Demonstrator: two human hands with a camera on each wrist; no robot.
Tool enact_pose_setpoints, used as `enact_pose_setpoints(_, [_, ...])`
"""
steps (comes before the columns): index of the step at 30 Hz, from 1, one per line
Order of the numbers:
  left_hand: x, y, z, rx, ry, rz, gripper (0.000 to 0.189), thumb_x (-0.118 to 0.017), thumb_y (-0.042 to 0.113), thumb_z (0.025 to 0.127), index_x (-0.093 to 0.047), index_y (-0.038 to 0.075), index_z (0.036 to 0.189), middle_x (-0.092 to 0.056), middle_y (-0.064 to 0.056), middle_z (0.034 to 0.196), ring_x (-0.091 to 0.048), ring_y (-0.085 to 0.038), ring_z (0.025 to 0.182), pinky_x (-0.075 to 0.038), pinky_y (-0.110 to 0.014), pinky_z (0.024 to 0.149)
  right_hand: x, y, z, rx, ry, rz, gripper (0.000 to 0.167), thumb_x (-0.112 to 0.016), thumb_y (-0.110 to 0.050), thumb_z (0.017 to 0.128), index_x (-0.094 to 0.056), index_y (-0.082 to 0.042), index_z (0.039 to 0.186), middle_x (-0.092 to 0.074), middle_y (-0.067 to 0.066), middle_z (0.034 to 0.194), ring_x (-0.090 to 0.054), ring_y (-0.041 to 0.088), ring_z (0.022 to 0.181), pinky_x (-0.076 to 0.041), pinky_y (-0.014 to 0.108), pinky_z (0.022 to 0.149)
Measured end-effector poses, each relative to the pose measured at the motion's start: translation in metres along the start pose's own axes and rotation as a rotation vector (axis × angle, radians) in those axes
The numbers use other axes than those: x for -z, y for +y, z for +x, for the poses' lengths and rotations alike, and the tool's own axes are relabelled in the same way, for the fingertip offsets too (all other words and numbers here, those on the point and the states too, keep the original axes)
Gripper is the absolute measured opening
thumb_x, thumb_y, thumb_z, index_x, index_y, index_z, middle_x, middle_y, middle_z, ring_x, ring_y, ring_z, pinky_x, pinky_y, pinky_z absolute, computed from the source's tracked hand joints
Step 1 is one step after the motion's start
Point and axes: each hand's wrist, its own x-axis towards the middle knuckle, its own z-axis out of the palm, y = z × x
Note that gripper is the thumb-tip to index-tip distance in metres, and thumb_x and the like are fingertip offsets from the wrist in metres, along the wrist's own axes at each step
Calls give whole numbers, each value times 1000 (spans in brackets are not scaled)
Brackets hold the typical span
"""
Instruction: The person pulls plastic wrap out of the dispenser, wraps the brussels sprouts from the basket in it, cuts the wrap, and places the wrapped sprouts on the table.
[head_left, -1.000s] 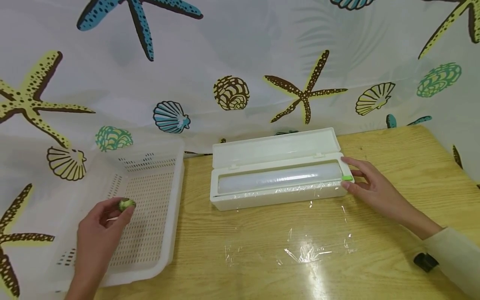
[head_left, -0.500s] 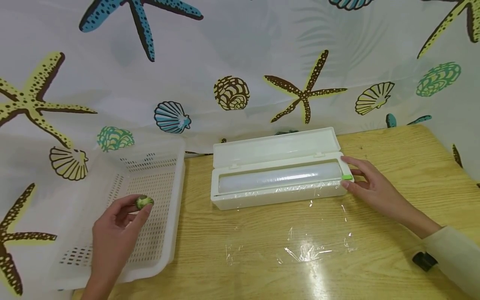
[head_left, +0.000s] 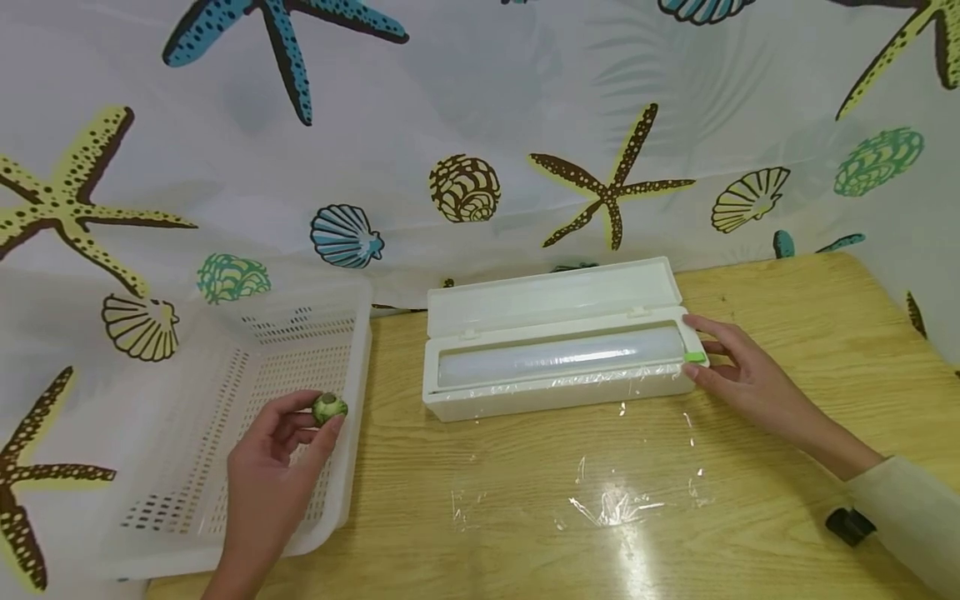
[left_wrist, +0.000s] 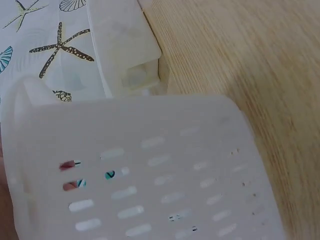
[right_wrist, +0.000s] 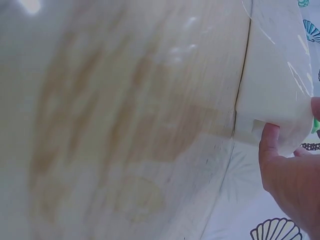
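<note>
Left hand (head_left: 273, 467), nearest the wearer, pinches one small round green vegetable (head_left: 330, 409) between thumb and fingertips; its exact kind is hard to tell. The vegetable is held above the single white slotted plastic basket (head_left: 363, 350), near the rim on the hand's right; the basket's floor spreads beneath the hand and to its left. Further to the right of this hand lies one sheet of clear plastic film (head_left: 585, 492), spread on the wood-grain table (head_left: 780, 308) and reaching up to the front edge of one white film dispenser (head_left: 480, 406). Beyond the sheet, the right hand (head_left: 750, 375) grips the dispenser's near end, thumb toward the front and forefinger toward the back, just beside one green tab (head_left: 695, 357). Left of that hand, one film roll (head_left: 555, 352) sits inside, and one lid (head_left: 555, 293) stands open behind it. Past both hands hangs a seashell-and-starfish cloth (head_left: 525, 92).

The step in hand seems to be carrying the vegetable while steadying the dispenser. Any move rightward would call for a secure pinch, clearance over the basket's rim, and a steady right hand.
</note>
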Motion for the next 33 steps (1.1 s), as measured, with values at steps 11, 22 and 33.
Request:
enact_pose_setpoints(11, [-20,5,-11,-180,-219,-101,44,-78,-20,90,-68,-2,128,-71,-14,116,-70,-19,98,-60,-22,83,-1,0,-2,-6,-9,6,69,-66,-9,111,-33,-9,171,-35,24,165,-50,45,138,-50,11,94])
enact_pose_setpoints(22, [-51,28,-33,-255,-386,-132,45,-80,-17,91,-68,2,130,-70,-8,117,-70,-19,93,-61,-26,80,-1,-1,-2,-2,-6,-7,68,-66,-10,111,-34,-9,171,-33,25,167,-49,47,139,-47,9,96])
enact_pose_setpoints(33, [-74,27,-35,-224,-448,-206,41,-81,-11,93,-70,3,130,-70,-8,117,-70,-21,95,-62,-28,80,-1,-2,-2,14,2,-9,67,-65,-8,111,-35,-9,171,-35,24,165,-49,44,138,-47,8,97])
